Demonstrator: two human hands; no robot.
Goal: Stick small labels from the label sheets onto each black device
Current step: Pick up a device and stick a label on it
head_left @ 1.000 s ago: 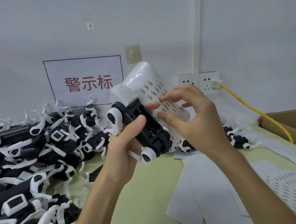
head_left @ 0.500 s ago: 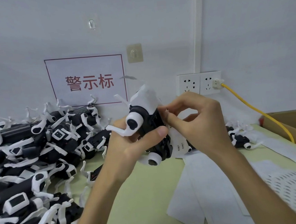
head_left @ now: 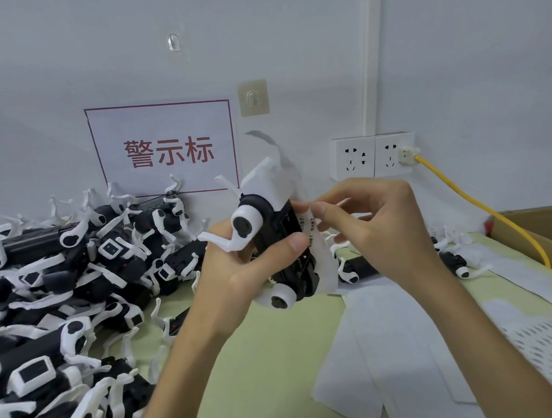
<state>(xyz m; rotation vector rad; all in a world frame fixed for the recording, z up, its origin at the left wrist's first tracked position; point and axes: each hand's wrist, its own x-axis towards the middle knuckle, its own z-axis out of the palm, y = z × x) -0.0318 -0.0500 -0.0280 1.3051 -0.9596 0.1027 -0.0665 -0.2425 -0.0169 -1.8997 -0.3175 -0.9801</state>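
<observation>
Now black device (head_left: 278,232) tipped upright, formerly flatter; left hand (head_left: 241,279) grips it, right hand (head_left: 381,229) pinches label sheet (head_left: 325,264); sticking likely next.

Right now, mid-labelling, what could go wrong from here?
1. The right hand pinches at the label sheet tight against the device; the tiny label may fold, cling to a fingertip or land crooked.
2. The left hand alone holds the device in the air; it might slip and drop onto the table.
</observation>
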